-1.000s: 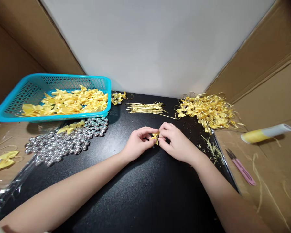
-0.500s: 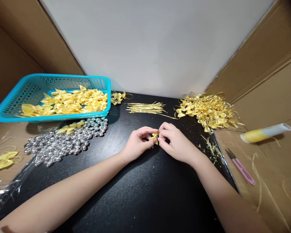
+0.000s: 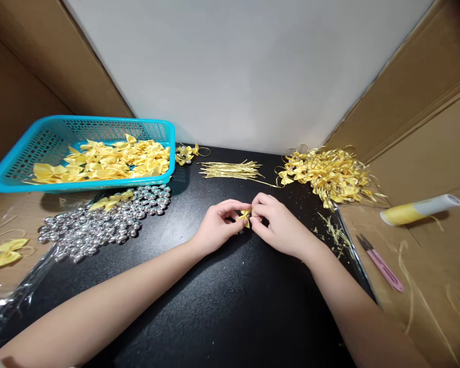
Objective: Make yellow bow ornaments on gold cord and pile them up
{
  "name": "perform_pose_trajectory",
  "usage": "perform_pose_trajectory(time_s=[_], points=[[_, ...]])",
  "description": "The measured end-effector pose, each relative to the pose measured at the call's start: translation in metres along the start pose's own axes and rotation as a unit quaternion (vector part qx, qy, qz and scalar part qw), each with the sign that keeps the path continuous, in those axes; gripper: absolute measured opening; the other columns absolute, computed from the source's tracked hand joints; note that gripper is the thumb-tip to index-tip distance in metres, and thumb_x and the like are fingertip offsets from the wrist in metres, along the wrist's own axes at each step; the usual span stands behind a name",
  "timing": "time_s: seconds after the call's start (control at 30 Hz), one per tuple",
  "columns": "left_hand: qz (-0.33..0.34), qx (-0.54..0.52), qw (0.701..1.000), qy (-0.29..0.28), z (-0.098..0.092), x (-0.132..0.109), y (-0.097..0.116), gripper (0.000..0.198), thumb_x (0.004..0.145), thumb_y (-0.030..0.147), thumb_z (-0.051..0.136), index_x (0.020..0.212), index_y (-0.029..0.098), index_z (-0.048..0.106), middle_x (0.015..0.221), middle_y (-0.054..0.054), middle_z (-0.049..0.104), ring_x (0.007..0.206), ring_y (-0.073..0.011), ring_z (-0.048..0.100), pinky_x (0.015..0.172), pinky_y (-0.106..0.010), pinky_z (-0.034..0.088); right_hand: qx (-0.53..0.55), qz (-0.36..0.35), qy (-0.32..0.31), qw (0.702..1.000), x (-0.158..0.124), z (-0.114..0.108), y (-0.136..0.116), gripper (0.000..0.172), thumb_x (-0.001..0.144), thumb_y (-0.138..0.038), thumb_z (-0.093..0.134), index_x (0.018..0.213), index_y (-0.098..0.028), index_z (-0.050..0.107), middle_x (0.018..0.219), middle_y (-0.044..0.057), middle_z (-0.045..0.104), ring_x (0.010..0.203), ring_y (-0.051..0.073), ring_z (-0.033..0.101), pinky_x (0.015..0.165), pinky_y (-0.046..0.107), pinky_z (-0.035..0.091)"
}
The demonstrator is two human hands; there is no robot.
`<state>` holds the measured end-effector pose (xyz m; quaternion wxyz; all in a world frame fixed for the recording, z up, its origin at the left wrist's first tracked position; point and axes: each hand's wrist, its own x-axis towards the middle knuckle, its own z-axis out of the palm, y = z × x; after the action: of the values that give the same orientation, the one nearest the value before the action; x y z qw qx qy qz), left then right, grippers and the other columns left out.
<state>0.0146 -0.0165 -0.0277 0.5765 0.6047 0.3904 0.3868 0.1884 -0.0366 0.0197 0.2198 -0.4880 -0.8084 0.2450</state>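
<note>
A small yellow ribbon bow (image 3: 245, 219) is between my two hands, above the black table (image 3: 199, 306). My left hand (image 3: 220, 226) pinches the bow from the left with thumb and forefinger. From the right, the fingertips of my right hand (image 3: 272, 221) press together at the bow's edge; what exactly they hold there is hidden. Just behind my hands lies a bundle of gold cords (image 3: 230, 170). To the left spreads a pile of silver beads (image 3: 95, 230), with some yellow bows (image 3: 111, 201) on top.
A blue basket (image 3: 172, 148) of yellow bows stands back left. At back right is a heap of corded bows (image 3: 333, 176). Farther right are cord scraps (image 3: 335, 235), pink thread snips (image 3: 383, 268) and a cardboard tube (image 3: 421, 209). A white wall (image 3: 233, 76) rises behind.
</note>
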Motion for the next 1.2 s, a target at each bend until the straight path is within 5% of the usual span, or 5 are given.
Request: perform_pose_trajectory(time_s=[1.2], points=[[0.007,0.008,1.0,0.002,0.0003,-0.0002,0.002,0.024,0.073,0.018,0.07,0.097,0.014,0.072,0.097,-0.005,0.063,0.062,-0.0067,0.053,0.052,-0.019,0.052,-0.015,0.008,-0.014,1.0,-0.0003,-0.0018,-0.001,0.025,0.087,-0.01,0.051,0.065,-0.019,0.043,0.086,0.001,0.051,0.085,0.017,0.049,0.078,0.033,0.04]])
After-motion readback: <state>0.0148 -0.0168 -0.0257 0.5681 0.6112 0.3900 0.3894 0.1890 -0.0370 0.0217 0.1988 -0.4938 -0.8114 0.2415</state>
